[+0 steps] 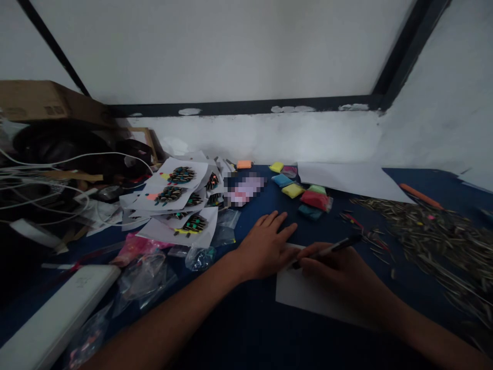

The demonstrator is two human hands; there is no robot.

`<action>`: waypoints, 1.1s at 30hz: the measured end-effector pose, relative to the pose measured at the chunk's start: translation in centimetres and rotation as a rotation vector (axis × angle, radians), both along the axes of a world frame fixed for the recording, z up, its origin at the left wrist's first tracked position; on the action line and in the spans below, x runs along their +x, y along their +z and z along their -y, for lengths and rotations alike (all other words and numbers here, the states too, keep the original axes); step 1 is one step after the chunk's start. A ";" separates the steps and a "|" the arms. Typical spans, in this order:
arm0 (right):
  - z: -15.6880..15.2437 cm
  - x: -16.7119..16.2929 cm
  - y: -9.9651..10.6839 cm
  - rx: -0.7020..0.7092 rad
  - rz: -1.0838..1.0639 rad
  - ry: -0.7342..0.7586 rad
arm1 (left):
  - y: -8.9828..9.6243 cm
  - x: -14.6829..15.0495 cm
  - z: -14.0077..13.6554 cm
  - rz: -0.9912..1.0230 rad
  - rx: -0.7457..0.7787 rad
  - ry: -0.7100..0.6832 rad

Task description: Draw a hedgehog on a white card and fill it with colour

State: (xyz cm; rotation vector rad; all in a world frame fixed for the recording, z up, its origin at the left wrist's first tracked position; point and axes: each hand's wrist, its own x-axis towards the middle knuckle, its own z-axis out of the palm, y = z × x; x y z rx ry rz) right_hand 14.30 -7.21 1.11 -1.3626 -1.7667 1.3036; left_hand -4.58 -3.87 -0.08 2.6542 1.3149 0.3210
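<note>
A sheet of white paper (295,289) lies on the dark blue table in front of me. My right hand (331,270) is closed around a black marker pen (341,243), its tip down near the paper's upper left part. Fingers spread, my left hand (269,244) lies flat on the table, its thumb at the paper's top edge by the pen. Just beyond the left hand are small coloured packets, among them a blue one (282,180) and a red one (314,198). Any marks on the paper under my right hand are hidden.
Papers with seed-covered animal figures (181,177) are stacked at left. Sunflower seeds (427,246) are heaped at right, with an orange-handled tool (420,196) behind. A white box-like device (61,316), plastic bags (144,277) and loose cables (50,190) crowd the left side. A large white sheet (346,179) lies by the wall.
</note>
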 end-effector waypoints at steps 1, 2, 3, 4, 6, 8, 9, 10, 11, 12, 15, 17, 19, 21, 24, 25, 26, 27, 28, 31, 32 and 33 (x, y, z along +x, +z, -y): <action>0.0 0.0 0.0 0.003 -0.006 0.001 | 0.0 0.0 0.0 0.001 0.004 0.001; 0.0 0.0 0.0 0.007 -0.009 0.003 | -0.1 0.0 0.0 0.002 0.007 0.003; 0.0 0.0 0.1 0.006 -0.007 0.008 | -0.1 0.0 0.0 0.003 0.009 0.004; 0.0 0.0 0.1 0.009 -0.005 0.006 | -0.2 0.0 0.0 0.003 0.010 0.004; 0.0 0.0 0.1 0.015 -0.001 0.011 | -0.2 -0.1 -0.1 0.006 0.010 -0.001; 0.0 0.0 0.2 0.019 -0.005 0.016 | -0.2 -0.1 -0.1 0.010 0.009 -0.005; 0.0 0.0 0.2 0.020 -0.012 0.016 | -0.2 -0.1 -0.1 0.011 0.009 -0.005; -0.1 0.1 0.2 0.017 -0.018 0.016 | -0.2 -0.1 -0.1 0.012 0.008 -0.005; -0.1 0.1 0.2 0.009 -0.020 0.020 | -0.2 -0.1 -0.1 0.012 0.005 -0.004; -0.1 0.1 0.2 0.002 -0.020 0.021 | -0.2 -0.1 -0.1 0.012 0.001 -0.004; 0.0 0.2 0.2 -0.008 -0.018 0.022 | -0.2 -0.1 -0.1 0.010 -0.007 -0.002; 0.0 0.2 0.2 -0.011 -0.019 0.007 | -0.2 -0.1 -0.1 0.008 -0.008 0.002; 0.0 0.2 0.3 -0.016 -0.022 -0.004 | -0.1 -0.1 -0.1 0.003 -0.012 0.004; 0.0 0.2 0.4 -0.015 -0.016 -0.007 | 0.0 0.0 -0.1 0.001 -0.020 0.007; -0.1 0.3 0.5 -0.002 -0.003 0.003 | 0.0 -0.1 -0.1 0.000 -0.025 0.005; -0.1 0.3 0.6 0.000 0.002 0.008 | -0.1 -0.1 -0.1 0.000 -0.022 0.003; -0.1 0.3 0.7 0.000 0.005 0.008 | -0.2 -0.1 -0.1 0.000 -0.016 0.001; -0.1 0.4 0.8 -0.002 0.010 0.007 | -0.3 -0.1 -0.2 0.001 -0.008 0.000; -0.1 0.4 0.9 -0.006 0.017 0.005 | -0.4 -0.1 -0.2 0.001 -0.001 0.000; -0.2 0.5 1.1 0.000 0.059 0.012 | -0.5 -0.1 -0.2 0.001 0.009 0.005; -0.2 0.5 1.2 0.008 0.078 0.018 | -0.5 -0.1 -0.2 0.001 0.008 0.007; -0.2 0.5 1.2 0.013 0.093 0.023 | -0.5 -0.1 -0.2 0.002 0.007 0.009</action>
